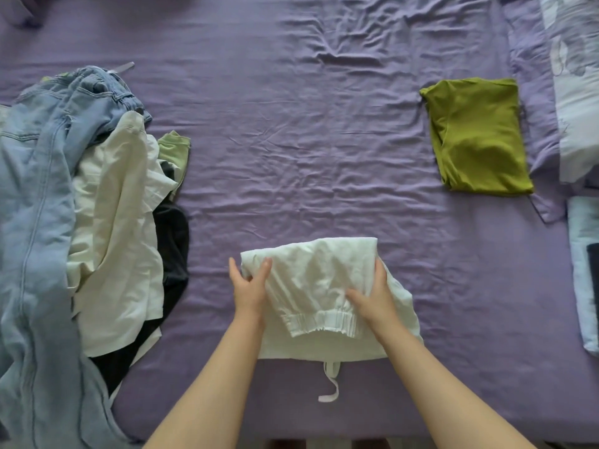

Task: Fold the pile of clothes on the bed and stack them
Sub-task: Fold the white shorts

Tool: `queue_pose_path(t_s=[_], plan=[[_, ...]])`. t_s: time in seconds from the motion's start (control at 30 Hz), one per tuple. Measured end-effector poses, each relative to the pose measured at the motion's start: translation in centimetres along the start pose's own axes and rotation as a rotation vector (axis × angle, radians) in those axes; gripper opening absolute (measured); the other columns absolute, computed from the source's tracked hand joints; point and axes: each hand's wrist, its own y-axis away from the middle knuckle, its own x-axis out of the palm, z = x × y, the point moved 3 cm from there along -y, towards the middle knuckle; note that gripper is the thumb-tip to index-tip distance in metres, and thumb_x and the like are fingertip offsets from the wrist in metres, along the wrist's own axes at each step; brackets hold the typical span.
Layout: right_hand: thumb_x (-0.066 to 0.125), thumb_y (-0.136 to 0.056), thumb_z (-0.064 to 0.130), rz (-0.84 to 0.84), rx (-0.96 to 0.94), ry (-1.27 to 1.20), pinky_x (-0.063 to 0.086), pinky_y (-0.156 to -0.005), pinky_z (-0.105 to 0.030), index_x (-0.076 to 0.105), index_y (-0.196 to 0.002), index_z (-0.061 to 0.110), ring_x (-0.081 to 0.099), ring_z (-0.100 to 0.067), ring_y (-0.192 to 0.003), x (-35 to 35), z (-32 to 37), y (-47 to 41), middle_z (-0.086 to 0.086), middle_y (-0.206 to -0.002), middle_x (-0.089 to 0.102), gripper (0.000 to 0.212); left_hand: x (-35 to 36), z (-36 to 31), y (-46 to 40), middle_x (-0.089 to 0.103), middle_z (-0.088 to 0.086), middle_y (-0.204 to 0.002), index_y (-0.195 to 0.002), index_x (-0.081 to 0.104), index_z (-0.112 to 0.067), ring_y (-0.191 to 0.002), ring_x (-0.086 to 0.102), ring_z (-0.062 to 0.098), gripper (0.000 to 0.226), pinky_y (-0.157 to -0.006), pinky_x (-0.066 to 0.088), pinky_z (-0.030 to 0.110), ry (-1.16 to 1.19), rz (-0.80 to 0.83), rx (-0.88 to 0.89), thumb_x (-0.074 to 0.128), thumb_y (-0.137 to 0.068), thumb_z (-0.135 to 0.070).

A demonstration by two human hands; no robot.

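Note:
White drawstring trousers [321,286] lie folded into a bundle at the near middle of the purple bed [291,140], an elastic cuff on top and a drawstring hanging toward me. My left hand [249,286] grips the bundle's left edge, thumb over the cloth and fingers beneath. My right hand [372,296] grips the right side of the folded part, thumb on top near the cuff. An unfolded pile [81,205] sits on the left: light blue jeans, cream garments, something dark, a pale green piece. A folded olive-green top [476,134] lies at the right.
Patterned pillows and bedding [577,92] run along the right edge. A light blue folded item with a dark object on it [586,273] lies at the near right. The wrinkled sheet stretches between pile and green top.

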Motion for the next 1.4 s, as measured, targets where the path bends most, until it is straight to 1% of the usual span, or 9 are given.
queue_pose_path(t_s=[0.17, 0.3, 0.47, 0.63, 0.77, 0.87, 1.03, 1.2, 1.4], plan=[[0.062, -0.081, 0.003, 0.011, -0.073, 0.135, 0.031, -0.092, -0.008, 0.0, -0.153, 0.028, 0.035, -0.002, -0.122, -0.3, -1.3, 1.2, 0.004, -0.153, 0.025, 0.097, -0.3, -2.2, -2.6, 0.018, 0.001, -0.158, -0.152, 0.012, -0.035, -0.143, 0.024, 0.02, 0.084, -0.114, 0.03, 0.038, -0.225, 0.062, 0.132, 0.061, -0.089, -0.007], [0.065, -0.083, 0.011, -0.046, -0.002, 0.262, 0.038, -0.102, -0.032, 0.0, -0.153, 0.025, 0.042, -0.023, -0.129, -0.6, -2.9, 1.8, -0.007, -0.152, 0.033, 0.096, -1.1, -0.8, -1.9, 0.026, 0.004, -0.153, -0.152, 0.015, -0.029, -0.137, 0.033, 0.023, 0.081, -0.11, 0.032, 0.036, -0.515, 0.033, 0.178, 0.06, -0.088, -0.011], [0.074, -0.075, 0.049, -0.336, 0.05, 0.596, 0.021, -0.112, -0.045, 0.014, -0.152, 0.015, 0.02, -0.03, -0.142, -3.1, -2.9, 1.0, -0.012, -0.155, 0.024, 0.103, -3.2, 1.5, -1.1, 0.035, 0.014, -0.146, -0.151, 0.016, -0.016, -0.136, 0.031, 0.032, 0.103, -0.112, 0.029, 0.046, -0.669, -0.122, -0.003, 0.077, -0.074, -0.043], [0.08, -0.07, 0.046, -0.244, 0.359, 0.277, 0.033, -0.105, -0.048, 0.01, -0.151, 0.013, 0.036, -0.035, -0.135, -3.1, -3.2, 0.0, -0.016, -0.15, 0.033, 0.112, -2.9, 2.9, -0.3, 0.057, 0.006, -0.115, -0.124, 0.041, -0.006, -0.103, 0.059, 0.025, 0.072, -0.091, 0.049, 0.041, -0.36, -0.003, -0.222, 0.083, -0.071, -0.03], [0.08, -0.073, 0.019, -0.143, 0.403, -0.05, 0.055, -0.082, -0.044, 0.062, -0.114, 0.001, 0.068, -0.031, -0.087, -2.4, -2.0, 0.2, -0.014, -0.103, 0.07, 0.048, -2.5, 2.5, 1.1, 0.07, 0.009, -0.102, -0.11, 0.065, -0.002, -0.092, 0.067, 0.026, 0.039, -0.085, 0.054, 0.04, -0.328, 0.153, -0.243, 0.079, -0.077, -0.016], [0.079, -0.073, 0.012, -0.12, 0.347, -0.197, 0.058, -0.071, -0.041, 0.068, -0.098, 0.006, 0.07, -0.029, -0.076, -3.4, 0.0, 1.7, -0.011, -0.087, 0.073, 0.028, -2.5, 0.6, 2.5, 0.071, 0.011, -0.104, -0.108, 0.065, -0.003, -0.094, 0.068, 0.028, 0.031, -0.087, 0.054, 0.046, -0.289, 0.222, -0.209, 0.075, -0.08, -0.012], [0.077, -0.075, 0.011, -0.168, 0.246, -0.283, 0.057, -0.075, -0.046, 0.067, -0.094, 0.013, 0.07, -0.032, -0.077, -7.7, 3.4, 4.6, -0.011, -0.086, 0.073, 0.021, -1.3, -3.6, 5.3, 0.072, 0.005, -0.095, -0.101, 0.065, -0.012, -0.081, 0.07, 0.021, 0.021, -0.061, 0.055, 0.03, -0.305, 0.33, -0.145, 0.073, -0.081, -0.012], [0.073, -0.079, 0.007, -0.247, 0.118, -0.308, 0.053, -0.063, -0.035, 0.063, -0.09, 0.009, 0.065, -0.026, -0.068, -14.3, 6.5, 7.4, -0.013, -0.086, 0.069, 0.014, 3.5, -7.8, 9.6, 0.072, 0.005, -0.092, -0.093, 0.064, -0.014, -0.08, 0.07, 0.021, 0.015, -0.065, 0.056, 0.032, -0.335, 0.421, -0.028, 0.073, -0.082, -0.012], [0.072, -0.079, 0.006, -0.358, -0.009, -0.254, 0.052, -0.07, -0.043, 0.058, -0.085, 0.011, 0.064, -0.029, -0.073, -24.4, 7.4, 9.7, -0.012, -0.083, 0.066, 0.016, 12.1, -10.4, 15.9, 0.066, 0.011, -0.106, -0.106, 0.054, -0.01, -0.096, 0.065, 0.029, 0.034, -0.088, 0.052, 0.046, -0.42, 0.421, 0.195, 0.075, -0.08, -0.015]])
